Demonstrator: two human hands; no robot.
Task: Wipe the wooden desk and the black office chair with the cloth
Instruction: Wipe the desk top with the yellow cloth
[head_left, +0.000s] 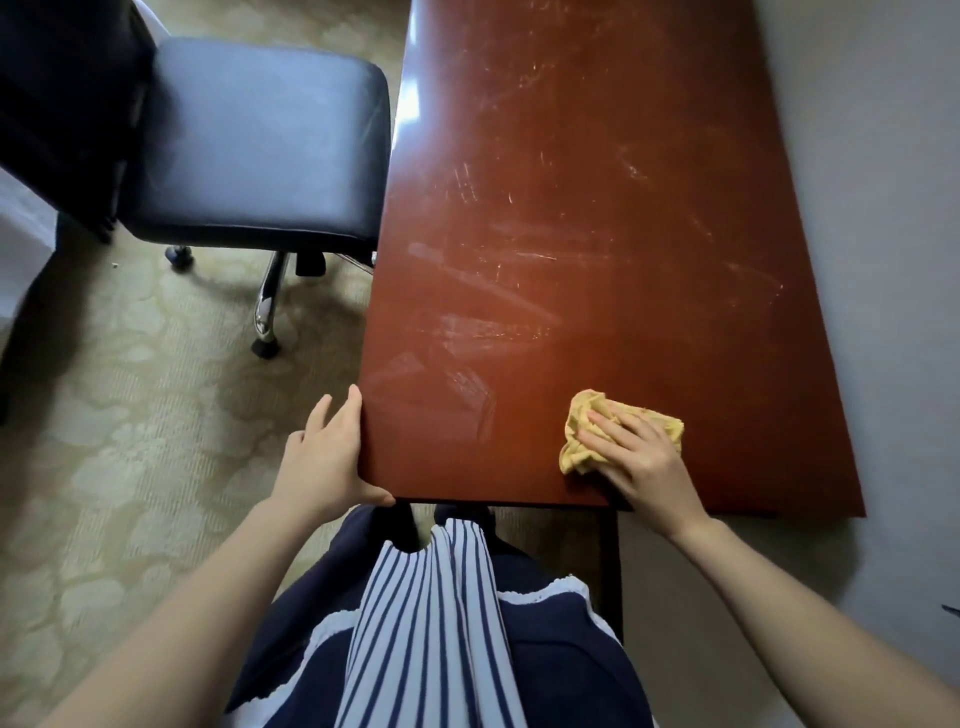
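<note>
Striped shirt (431, 623) nearest. I log right hand (644, 457) flat, pressing cloth (577, 415); desk (597, 208) stretches lengthwise ahead of it; left hand (322, 457), straight-fingered, braces corner.

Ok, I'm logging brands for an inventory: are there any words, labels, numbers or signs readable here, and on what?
None can be read. The desk, the chair, the cloth under the right hand and the striped clothing show no lettering, label or number.
</note>
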